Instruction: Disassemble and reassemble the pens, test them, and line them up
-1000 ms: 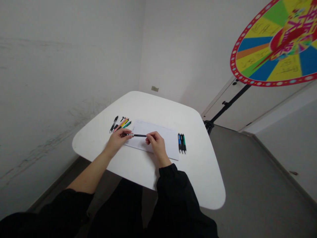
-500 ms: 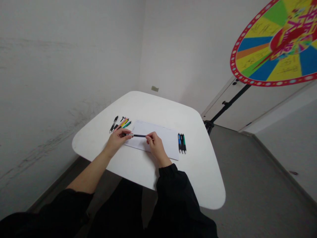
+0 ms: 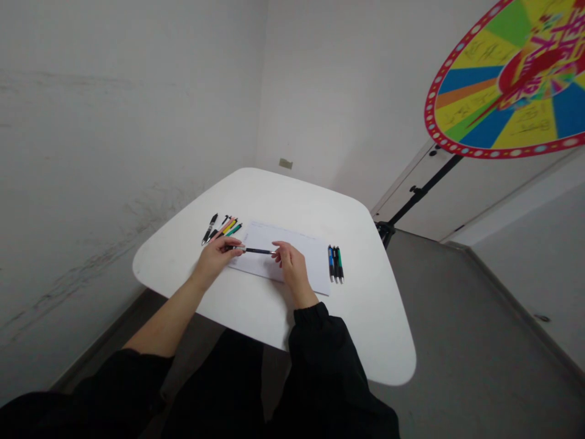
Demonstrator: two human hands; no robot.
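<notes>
Over the paper (image 3: 301, 262): pen (image 3: 259, 250) clamped in the grip of the left hand (image 3: 218, 256).
Long axis runs left to right; tip points toward the right hand (image 3: 293, 268), grip loosely parted, contact unclear.

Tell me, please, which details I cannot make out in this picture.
All in the head view:
- Pen: one end covered by left hand.
- Right hand touching its tip or not: too small.
- Marks on paper: too faint.
- Wheel: cut off by picture edge.

Black left sleeve (image 3: 109, 387), forearm (image 3: 169, 320) bare; black right sleeve (image 3: 336, 363), gathered cuff (image 3: 311, 313).
</notes>
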